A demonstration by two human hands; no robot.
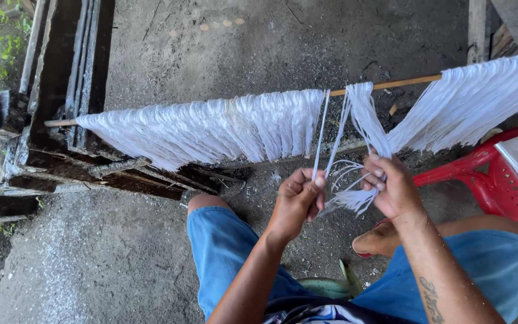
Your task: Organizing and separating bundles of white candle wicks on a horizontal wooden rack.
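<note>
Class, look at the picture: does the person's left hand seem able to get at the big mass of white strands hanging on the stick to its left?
Probably yes. The left hand pinches thin strands just below the stick, and the hanging white strands lie close up-left with only open air between. It would have to let go first.

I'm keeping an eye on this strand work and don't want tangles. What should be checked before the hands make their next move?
1. Left hand pinches two taut strands: ok.
2. Right hand grips the loose bundle: ok.
3. Bundle ends splay between the hands, possibly crossing: cannot tell.
4. Wooden rod sits level, left end on the dark frame: ok; its right support is hidden.
5. Hung white fibres either side stay parted from the gap: ok.
</note>
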